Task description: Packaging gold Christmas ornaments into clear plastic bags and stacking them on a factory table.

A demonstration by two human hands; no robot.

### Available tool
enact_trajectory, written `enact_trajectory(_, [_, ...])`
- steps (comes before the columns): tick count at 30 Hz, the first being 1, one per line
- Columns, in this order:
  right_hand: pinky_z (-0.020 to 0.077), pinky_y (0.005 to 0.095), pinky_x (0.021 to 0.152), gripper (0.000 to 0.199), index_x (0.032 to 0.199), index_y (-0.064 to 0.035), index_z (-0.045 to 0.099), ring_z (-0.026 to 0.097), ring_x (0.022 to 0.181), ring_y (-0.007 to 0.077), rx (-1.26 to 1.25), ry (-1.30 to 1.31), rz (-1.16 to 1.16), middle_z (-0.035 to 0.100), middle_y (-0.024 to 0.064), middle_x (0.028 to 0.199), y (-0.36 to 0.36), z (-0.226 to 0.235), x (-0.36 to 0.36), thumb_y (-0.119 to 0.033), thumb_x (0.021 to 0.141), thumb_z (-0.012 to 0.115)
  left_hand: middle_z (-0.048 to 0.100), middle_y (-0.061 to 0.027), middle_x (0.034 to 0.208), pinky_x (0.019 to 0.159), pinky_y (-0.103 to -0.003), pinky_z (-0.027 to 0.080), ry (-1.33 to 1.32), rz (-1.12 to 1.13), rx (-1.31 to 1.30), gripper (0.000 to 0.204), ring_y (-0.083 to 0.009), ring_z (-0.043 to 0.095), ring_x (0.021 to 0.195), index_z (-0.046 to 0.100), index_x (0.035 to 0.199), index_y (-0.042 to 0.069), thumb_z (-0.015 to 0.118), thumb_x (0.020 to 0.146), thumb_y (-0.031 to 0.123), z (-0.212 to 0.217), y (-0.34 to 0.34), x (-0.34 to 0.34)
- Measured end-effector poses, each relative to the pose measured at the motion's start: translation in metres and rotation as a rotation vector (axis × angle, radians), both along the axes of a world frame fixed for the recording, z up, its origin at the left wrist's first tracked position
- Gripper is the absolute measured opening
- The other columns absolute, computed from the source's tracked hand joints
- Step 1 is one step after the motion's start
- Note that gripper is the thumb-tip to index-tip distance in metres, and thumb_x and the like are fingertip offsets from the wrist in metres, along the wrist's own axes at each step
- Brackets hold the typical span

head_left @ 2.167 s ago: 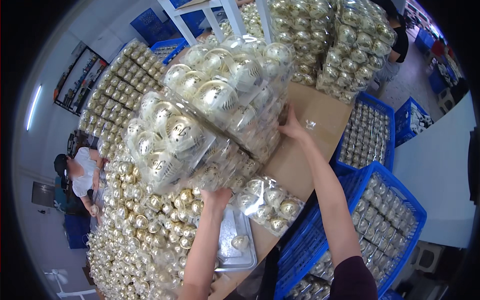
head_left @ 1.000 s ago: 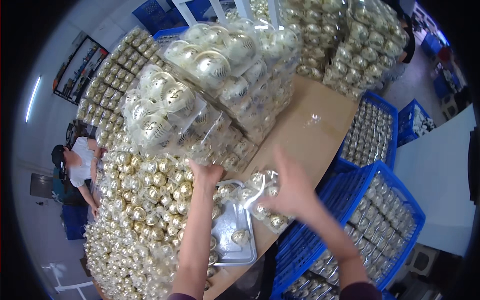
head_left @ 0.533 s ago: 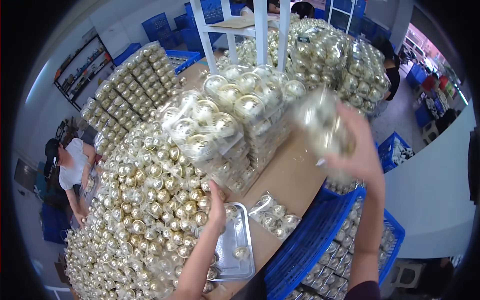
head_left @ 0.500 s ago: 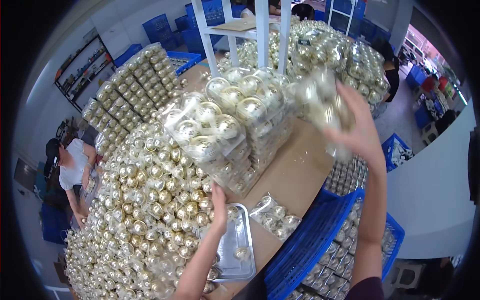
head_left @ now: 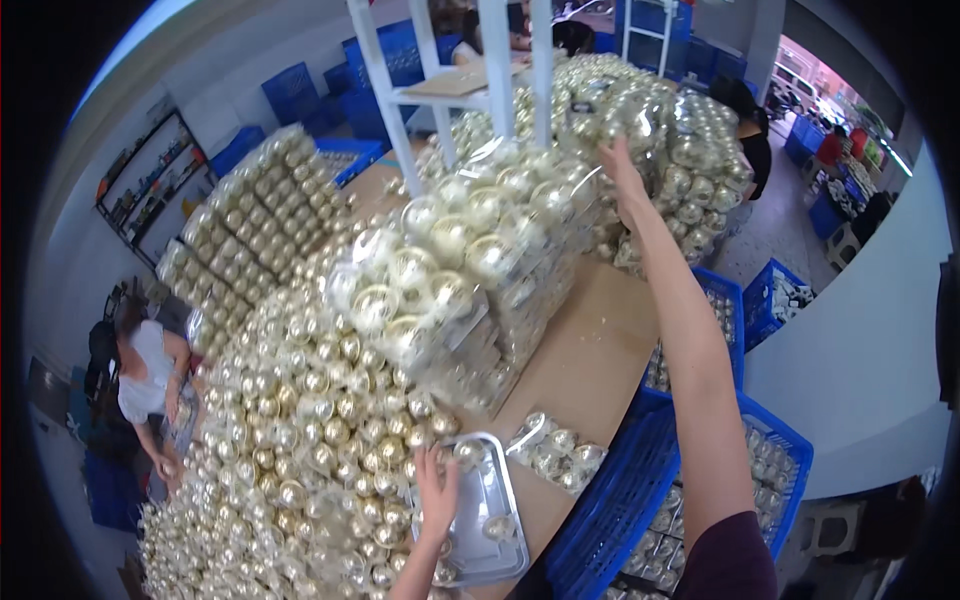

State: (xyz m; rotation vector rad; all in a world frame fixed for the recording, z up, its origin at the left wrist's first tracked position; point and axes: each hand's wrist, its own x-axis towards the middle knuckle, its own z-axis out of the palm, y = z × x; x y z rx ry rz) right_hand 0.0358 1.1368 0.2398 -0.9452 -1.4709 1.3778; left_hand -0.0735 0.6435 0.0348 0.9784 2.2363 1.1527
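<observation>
Stretched out ahead, my right hand (head_left: 622, 168) has its fingers closed at the edge of a clear pack of gold balls (head_left: 640, 122) on the far heap; part of its grip is hidden. My left hand (head_left: 436, 492) is open, fingers apart, over the left rim of a clear plastic tray (head_left: 488, 560). A few wrapped gold balls (head_left: 498, 528) lie in that tray. Between my hands rises a tall stack of clear packs of gold balls (head_left: 450, 270). One flat pack (head_left: 556, 452) lies on the brown board (head_left: 590, 330) to the tray's right.
Loose wrapped gold balls (head_left: 300, 440) are heaped across the left. Blue crates (head_left: 795, 510) holding packs stand at the lower right. A white frame (head_left: 497, 75) rises behind the stack. A co-worker (head_left: 150, 375) sits at the far left; more stacked packs (head_left: 255, 225) stand beyond.
My right hand has moved forward with the pack from above the board to the far heap. My left hand has left the stack's lower corner for the tray's rim, its fingers spreading.
</observation>
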Motion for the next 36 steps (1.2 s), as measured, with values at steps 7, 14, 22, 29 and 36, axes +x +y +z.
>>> enact_trajectory(7, [0.0430,0.0371,0.083,0.057,0.121,-0.0115,0.053,0.053,0.094,0.0206,-0.261,0.451,-0.239,0.056,0.0071,0.103,-0.005,-0.153,0.030,-0.059,0.093,0.038,0.031,-0.0270,0.143,0.111,-0.049,0.023,0.243,-0.056,-0.001,0.050,-0.0443,0.026,0.135,0.049,0.130,0.006,0.063,0.084,0.021,-0.007,-0.014,0.013])
enact_trajectory(14, [0.0374,0.0448,0.101,0.109,0.145,-0.0062,0.026,0.040,0.128,0.0376,0.244,-1.057,0.480,0.040,0.0251,0.137,-0.282,-0.225,0.073,-0.056,0.063,0.078,0.036,-0.0216,0.141,0.112,-0.055,0.018,0.653,-0.105,-0.056,0.061,-0.0434,0.024,0.136,0.058,0.118,0.013,0.076,0.065,0.037,-0.014,0.051,-0.073])
enact_trajectory(22, [0.0362,0.0543,0.094,0.126,0.150,-0.0129,0.011,0.041,0.118,0.0413,0.434,-1.251,0.327,0.039,0.0242,0.130,-0.346,-0.229,0.099,-0.055,0.053,0.079,0.029,-0.0177,0.146,0.102,-0.070,0.018,0.713,-0.306,-0.696,0.072,-0.0352,0.019,0.140,0.060,0.119,0.025,0.074,0.058,0.059,-0.037,0.088,-0.101])
enact_trajectory(29, [0.0387,0.0502,0.093,0.122,0.149,-0.0069,0.016,0.044,0.115,0.0388,0.459,-1.204,0.260,0.042,0.0236,0.126,-0.392,-0.237,0.051,-0.055,0.055,0.078,0.030,-0.0206,0.143,0.096,-0.054,0.040,0.784,-0.190,-0.430,0.062,-0.0344,0.028,0.134,0.063,0.107,0.017,0.083,0.053,0.039,-0.036,0.029,-0.127])
enact_trajectory(36, [0.0407,0.0457,0.091,0.115,0.147,-0.0032,0.021,0.048,0.111,0.0365,0.461,-1.146,0.264,0.046,0.0221,0.123,-0.400,-0.230,0.024,-0.051,0.060,0.078,0.030,-0.0213,0.138,0.101,-0.058,0.040,0.790,0.054,-0.062,0.057,-0.0459,0.029,0.128,0.055,0.104,0.008,0.081,0.055,0.019,0.005,-0.026,-0.161])
